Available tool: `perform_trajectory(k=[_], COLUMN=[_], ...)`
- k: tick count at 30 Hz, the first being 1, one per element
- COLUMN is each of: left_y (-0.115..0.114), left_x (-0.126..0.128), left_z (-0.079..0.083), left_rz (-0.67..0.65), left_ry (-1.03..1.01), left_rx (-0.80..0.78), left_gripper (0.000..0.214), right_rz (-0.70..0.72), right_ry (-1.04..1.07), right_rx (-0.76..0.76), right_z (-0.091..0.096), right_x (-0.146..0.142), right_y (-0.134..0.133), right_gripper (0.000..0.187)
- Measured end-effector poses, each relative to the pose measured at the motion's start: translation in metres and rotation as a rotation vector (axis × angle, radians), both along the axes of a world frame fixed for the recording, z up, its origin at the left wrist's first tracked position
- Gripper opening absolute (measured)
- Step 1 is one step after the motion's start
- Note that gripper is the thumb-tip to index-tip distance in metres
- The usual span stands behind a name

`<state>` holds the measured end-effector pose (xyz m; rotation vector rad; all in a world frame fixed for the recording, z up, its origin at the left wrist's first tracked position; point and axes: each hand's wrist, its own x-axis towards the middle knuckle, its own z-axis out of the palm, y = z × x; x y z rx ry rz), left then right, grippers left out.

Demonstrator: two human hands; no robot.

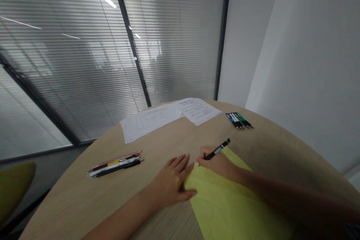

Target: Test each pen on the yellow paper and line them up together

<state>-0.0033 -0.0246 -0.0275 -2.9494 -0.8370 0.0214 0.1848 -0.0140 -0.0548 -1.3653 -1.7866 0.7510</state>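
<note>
A yellow sheet of paper (219, 202) lies on the round wooden table, slanting toward me. My left hand (174, 180) rests flat with fingers spread at the sheet's left edge, its thumb and forefinger touching the paper. Over the far end of the sheet, my right hand (215, 161) grips a black pen (219, 149) with a pale band on its barrel. The pen's upper end points up and to the right. Its tip is hidden behind my fingers, and I cannot make out any writing on the yellow paper.
Printed white sheets (154, 120) lie at the table's far side, another printed page (198, 110) overlapping them. Several pens and pencils (115, 165) lie on the left. Blue, white and green pens (239, 120) lie at far right. A yellow-green chair (17, 187) stands lower left.
</note>
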Motion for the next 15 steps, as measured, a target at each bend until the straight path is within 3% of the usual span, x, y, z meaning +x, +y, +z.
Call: perform_trajectory(k=[5,15], left_y=[0.0001,0.0003], left_x=[0.0004,-0.0003], left_z=[-0.0003,-0.0003], left_rz=[0.001,0.011], left_ry=[-0.006,-0.023], left_rx=[0.004,-0.014], left_gripper=[0.069,0.070], right_rz=[-0.066,-0.032], right_ry=[-0.005,0.025], right_rx=[0.024,0.034], right_z=[-0.0002,-0.0001], right_x=[-0.0004,-0.0007], right_y=[-0.0004,0.0009], right_gripper=[0.021,0.020])
